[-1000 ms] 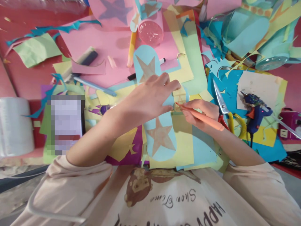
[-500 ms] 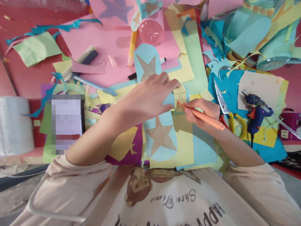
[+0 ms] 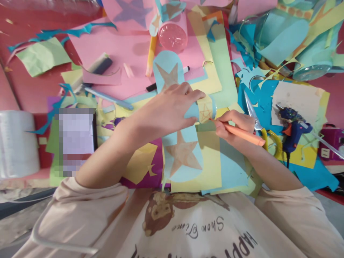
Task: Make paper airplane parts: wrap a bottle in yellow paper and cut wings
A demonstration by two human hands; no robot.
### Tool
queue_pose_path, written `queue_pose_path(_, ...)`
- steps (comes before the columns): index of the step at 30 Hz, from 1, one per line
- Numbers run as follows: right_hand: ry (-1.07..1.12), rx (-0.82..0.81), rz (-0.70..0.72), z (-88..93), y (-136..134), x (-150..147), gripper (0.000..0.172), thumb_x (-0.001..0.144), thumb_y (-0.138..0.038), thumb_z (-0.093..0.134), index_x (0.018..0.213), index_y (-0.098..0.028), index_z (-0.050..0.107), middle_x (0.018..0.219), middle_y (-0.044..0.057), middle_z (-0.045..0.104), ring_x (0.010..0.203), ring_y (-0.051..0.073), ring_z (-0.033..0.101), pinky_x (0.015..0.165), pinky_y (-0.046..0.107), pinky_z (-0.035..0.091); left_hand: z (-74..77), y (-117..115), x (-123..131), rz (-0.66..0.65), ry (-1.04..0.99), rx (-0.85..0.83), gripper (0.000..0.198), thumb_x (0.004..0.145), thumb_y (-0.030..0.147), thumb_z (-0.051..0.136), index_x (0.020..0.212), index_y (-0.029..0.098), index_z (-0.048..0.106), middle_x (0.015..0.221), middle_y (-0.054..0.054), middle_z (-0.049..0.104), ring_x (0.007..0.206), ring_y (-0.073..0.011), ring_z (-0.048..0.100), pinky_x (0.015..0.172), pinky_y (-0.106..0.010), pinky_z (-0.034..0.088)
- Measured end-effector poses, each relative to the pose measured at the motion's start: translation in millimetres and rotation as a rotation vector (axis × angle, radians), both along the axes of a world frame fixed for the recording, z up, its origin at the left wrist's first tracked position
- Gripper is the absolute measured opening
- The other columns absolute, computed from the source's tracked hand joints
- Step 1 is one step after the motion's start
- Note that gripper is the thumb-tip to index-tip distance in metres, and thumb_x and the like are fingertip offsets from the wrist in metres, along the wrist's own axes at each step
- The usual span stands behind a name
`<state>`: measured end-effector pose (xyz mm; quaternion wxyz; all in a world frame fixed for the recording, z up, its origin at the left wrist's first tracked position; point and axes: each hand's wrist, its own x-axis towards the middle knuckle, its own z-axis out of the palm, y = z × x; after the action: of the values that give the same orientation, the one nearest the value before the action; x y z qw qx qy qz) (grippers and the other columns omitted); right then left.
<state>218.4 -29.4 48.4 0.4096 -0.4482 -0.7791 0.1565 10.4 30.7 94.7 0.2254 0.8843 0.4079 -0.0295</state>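
On my feed the left hand (image 3: pixel 172 107) lies flat, fingers stretched out and close together. Its fingertips press the edge of a small yellow paper piece (image 3: pixel 205 111) with a star outline drawn on it. I judge the flat press is there so the piece cannot slide under the point. The piece sits on the long light blue strip (image 3: pixel 184 154) with tan stars, in the middle of the paper-strewn red table (image 3: pixel 34 89). The right hand (image 3: pixel 235 127) has its fingers pinched around an orange pencil (image 3: pixel 242 134), slanted low with the tip touching the piece's lower right corner. Scissors (image 3: pixel 251 109) and a blue glue gun (image 3: pixel 291 130) lie just to the right, within easy reach.
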Motion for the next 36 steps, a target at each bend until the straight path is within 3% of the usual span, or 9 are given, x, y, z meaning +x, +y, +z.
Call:
queue_pose_path(6,0.072,-0.023,0.012,0.5,-1,3,0.019,0.082,-0.021,0.062,0.067,-0.023,0.05,0.053,-0.006,0.055,0.043,0.007,0.047,0.041,0.022,0.037,-0.6,0,0,-0.005,-0.004,0.009,0.049,0.084,0.03,0.051,0.132,0.022,0.046,0.118,-0.008,0.055,0.111,-0.0276,0.055,0.096,-0.041,0.044)
queue_pose_path(12,0.294,-0.029,-0.088,-11.9,2,11,0.015,0.086,-0.031,0.059,0.074,-0.023,0.056,0.06,-0.004,0.058,0.049,0.01,0.055,0.046,0.025,0.044,-2.5,-3,1,-0.021,0.025,0.074,0.049,0.082,0.03,0.052,0.13,0.024,0.044,0.117,-0.007,0.053,0.109,-0.0282,0.057,0.094,-0.043,0.046)
queue_pose_path(25,0.183,0.013,-0.041,-5.6,4,4,0.013,0.083,-0.02,0.063,0.072,-0.021,0.057,0.055,-0.006,0.059,0.045,0.006,0.052,0.043,0.021,0.041,-4.8,-4,2,-0.038,0.031,0.123,0.045,0.081,0.03,0.053,0.125,0.024,0.045,0.114,-0.006,0.053,0.105,-0.0269,0.058,0.09,-0.043,0.05)
queue_pose_path(31,0.231,0.074,-0.057,-7.5,3,5,0.014,0.085,-0.022,0.06,0.072,-0.022,0.056,0.058,-0.005,0.06,0.048,0.008,0.054,0.044,0.023,0.044,-3.6,-3,2,-0.038,0.035,0.098,0.046,0.081,0.03,0.049,0.127,0.024,0.043,0.116,-0.006,0.052,0.107,-0.028,0.057,0.092,-0.044,0.047)
queue_pose_path(36,0.167,0.018,-0.066,-6.2,1,5,0.012,0.084,-0.023,0.062,0.074,-0.023,0.057,0.06,-0.006,0.061,0.047,0.008,0.051,0.043,0.023,0.043,-2.5,-3,2,-0.033,0.04,0.071,0.048,0.081,0.029,0.048,0.128,0.023,0.043,0.118,-0.007,0.051,0.109,-0.0294,0.056,0.093,-0.044,0.045)
